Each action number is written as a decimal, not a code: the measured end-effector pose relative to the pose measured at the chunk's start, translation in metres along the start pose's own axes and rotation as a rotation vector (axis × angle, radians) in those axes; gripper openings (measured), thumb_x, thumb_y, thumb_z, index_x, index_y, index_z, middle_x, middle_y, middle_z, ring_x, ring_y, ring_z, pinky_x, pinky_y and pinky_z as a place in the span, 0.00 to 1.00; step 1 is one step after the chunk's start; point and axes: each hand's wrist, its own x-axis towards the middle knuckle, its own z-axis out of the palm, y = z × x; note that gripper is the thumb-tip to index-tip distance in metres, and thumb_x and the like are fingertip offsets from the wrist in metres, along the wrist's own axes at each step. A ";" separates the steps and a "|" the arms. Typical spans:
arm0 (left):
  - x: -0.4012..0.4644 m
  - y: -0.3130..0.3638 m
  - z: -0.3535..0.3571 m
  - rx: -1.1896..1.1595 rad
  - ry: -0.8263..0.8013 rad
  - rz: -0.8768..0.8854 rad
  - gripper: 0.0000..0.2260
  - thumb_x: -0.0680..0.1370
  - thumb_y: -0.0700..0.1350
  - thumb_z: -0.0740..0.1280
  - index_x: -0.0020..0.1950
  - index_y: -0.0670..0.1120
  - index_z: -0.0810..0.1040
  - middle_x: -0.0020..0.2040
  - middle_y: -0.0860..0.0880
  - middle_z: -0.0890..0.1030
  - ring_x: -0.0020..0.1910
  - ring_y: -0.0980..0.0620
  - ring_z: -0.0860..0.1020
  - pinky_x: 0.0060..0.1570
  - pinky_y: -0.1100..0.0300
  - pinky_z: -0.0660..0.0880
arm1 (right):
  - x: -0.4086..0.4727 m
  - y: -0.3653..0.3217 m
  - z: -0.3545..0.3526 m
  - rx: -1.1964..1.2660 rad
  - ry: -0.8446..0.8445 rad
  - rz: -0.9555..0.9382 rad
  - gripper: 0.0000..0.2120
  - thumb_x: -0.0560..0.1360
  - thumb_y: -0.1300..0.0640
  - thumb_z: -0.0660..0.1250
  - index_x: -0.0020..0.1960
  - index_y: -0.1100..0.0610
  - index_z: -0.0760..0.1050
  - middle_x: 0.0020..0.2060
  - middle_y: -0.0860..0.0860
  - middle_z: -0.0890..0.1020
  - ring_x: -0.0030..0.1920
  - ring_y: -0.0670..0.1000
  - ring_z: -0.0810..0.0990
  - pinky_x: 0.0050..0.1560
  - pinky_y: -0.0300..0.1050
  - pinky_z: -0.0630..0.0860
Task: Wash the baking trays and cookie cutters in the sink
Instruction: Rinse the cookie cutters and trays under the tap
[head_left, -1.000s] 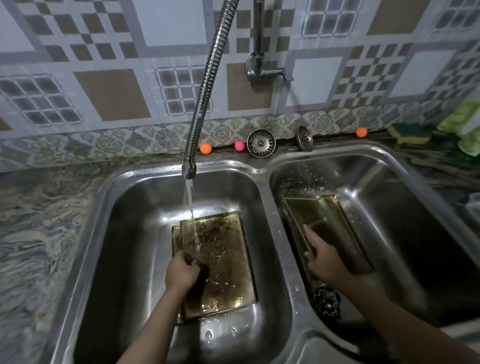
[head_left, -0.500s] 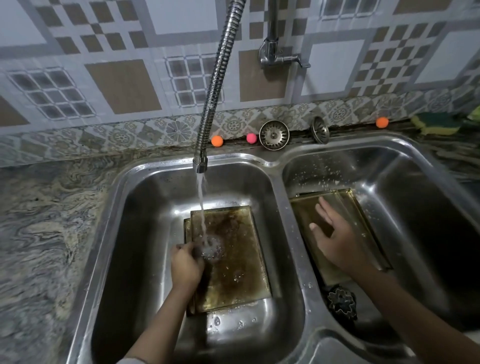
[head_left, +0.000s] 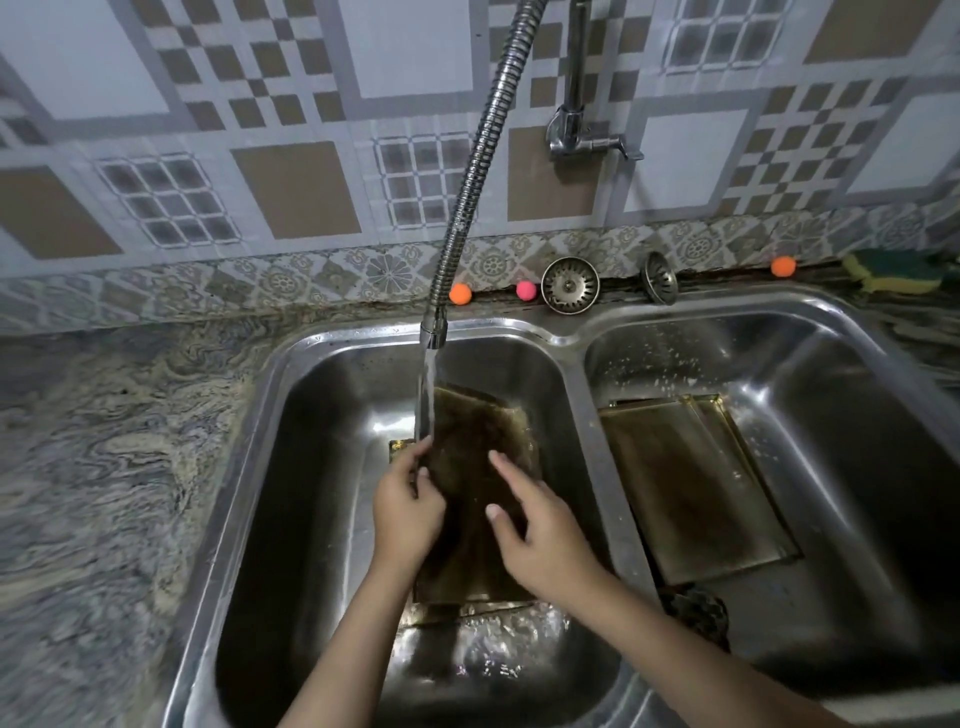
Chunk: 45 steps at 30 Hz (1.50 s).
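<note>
A dirty brown baking tray is tilted up in the left sink basin under running water from the flexible tap hose. My left hand grips its left edge. My right hand lies on the tray's face with fingers spread and fairly straight. Under it another tray's edge shows on the basin floor. A third tray lies flat in the right basin. A dark cookie cutter sits below that tray, partly hidden by my right forearm.
Two sink strainers lean on the back ledge with orange and pink balls; another orange ball and a sponge sit at the right. Marbled counter lies to the left.
My right hand left the tray in the right basin and came over onto the tray in the left basin. The left tray has been tipped up under the water.
</note>
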 end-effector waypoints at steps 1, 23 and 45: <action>-0.003 0.004 -0.004 -0.027 0.035 -0.021 0.17 0.78 0.33 0.59 0.63 0.46 0.77 0.59 0.47 0.80 0.60 0.49 0.78 0.63 0.49 0.74 | 0.003 -0.001 0.009 -0.042 -0.065 -0.010 0.27 0.80 0.52 0.60 0.76 0.45 0.55 0.74 0.47 0.64 0.71 0.42 0.63 0.72 0.47 0.62; -0.021 0.052 -0.015 -0.477 0.208 -0.107 0.16 0.79 0.29 0.58 0.56 0.46 0.78 0.52 0.54 0.79 0.49 0.67 0.77 0.49 0.77 0.71 | 0.085 -0.050 0.016 -0.727 -0.233 -0.139 0.29 0.81 0.45 0.47 0.79 0.53 0.42 0.78 0.52 0.41 0.77 0.53 0.37 0.74 0.62 0.36; -0.015 0.046 -0.034 -0.522 0.166 -0.231 0.16 0.79 0.31 0.58 0.56 0.48 0.80 0.52 0.55 0.79 0.53 0.59 0.77 0.58 0.59 0.72 | 0.072 -0.040 0.012 -0.621 -0.327 -0.062 0.28 0.82 0.43 0.46 0.78 0.50 0.42 0.77 0.50 0.39 0.76 0.52 0.34 0.75 0.58 0.37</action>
